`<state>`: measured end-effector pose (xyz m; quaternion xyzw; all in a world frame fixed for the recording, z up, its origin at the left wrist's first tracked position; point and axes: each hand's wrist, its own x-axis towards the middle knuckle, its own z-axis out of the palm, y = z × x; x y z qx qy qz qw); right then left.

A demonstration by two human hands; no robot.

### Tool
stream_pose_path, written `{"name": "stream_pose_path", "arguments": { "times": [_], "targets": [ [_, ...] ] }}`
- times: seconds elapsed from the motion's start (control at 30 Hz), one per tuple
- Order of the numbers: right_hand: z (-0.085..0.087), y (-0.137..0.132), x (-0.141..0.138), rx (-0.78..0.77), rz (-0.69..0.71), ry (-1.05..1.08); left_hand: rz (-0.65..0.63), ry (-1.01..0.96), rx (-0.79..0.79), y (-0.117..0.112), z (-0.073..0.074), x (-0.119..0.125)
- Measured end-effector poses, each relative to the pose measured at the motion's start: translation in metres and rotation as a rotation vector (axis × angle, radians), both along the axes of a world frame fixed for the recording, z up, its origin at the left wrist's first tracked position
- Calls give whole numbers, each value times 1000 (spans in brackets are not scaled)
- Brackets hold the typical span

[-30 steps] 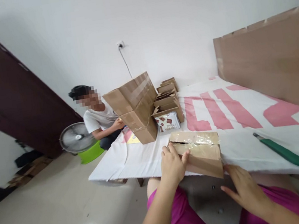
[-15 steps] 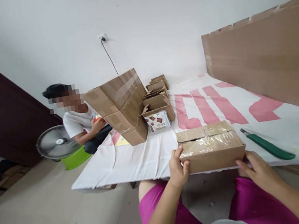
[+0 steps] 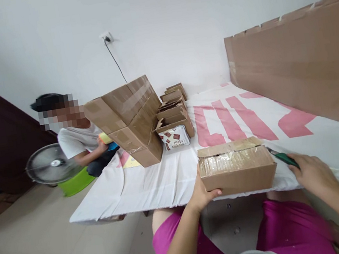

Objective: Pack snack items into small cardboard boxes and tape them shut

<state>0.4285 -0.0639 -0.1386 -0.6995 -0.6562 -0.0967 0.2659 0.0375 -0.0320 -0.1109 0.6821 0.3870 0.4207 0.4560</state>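
A small taped cardboard box sits at the near edge of the white sheet with pink shapes. My left hand grips the box's lower left corner, thumb on the front face. My right hand lies over the handle of a green utility knife just right of the box, fingers curled around it. The knife's blade end pokes out toward the box.
A stack of two larger taped boxes and several small open boxes stand farther back, with a printed tin. A big cardboard sheet leans on the right. Another person crouches at the left beside a fan.
The box has been turned square and set down at the table's edge. My right hand left the box and moved right onto the green knife.
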Motion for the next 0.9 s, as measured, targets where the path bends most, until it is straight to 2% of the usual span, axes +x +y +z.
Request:
{"name": "stream_pose_path", "arguments": {
  "times": [0.03, 0.1, 0.2, 0.3, 0.4, 0.47, 0.53, 0.6, 0.73, 0.9],
  "targets": [
    [7, 2, 0, 14, 9, 41, -30, -15, -27, 1, 1, 0],
    [33, 3, -4, 76, 19, 141, -59, -38, -56, 2, 2, -1],
    [90, 2, -19, 188, 78, 238, -50, -58, -62, 3, 2, -1],
    [145, -1, -51, 233, 327, 200, -45, -54, -55, 3, 3, 0],
    [177, 1, -93, 233, 677, 35, -42, -52, -29, 3, 4, 0],
    [184, 5, -118, 239, 794, -55, -36, -48, 1, 3, 5, 0],
    [184, 11, -132, 234, 822, -132, -35, -47, 22, 2, 7, 1],
    [182, 18, -135, 200, 816, -185, -44, -59, 20, 1, 8, 1],
    [182, 24, -109, 85, 803, -214, -53, -70, 10, 1, 7, 2],
    [186, 18, -67, -42, 766, -187, -31, -1, 67, 2, 2, 1]
  ]
}}
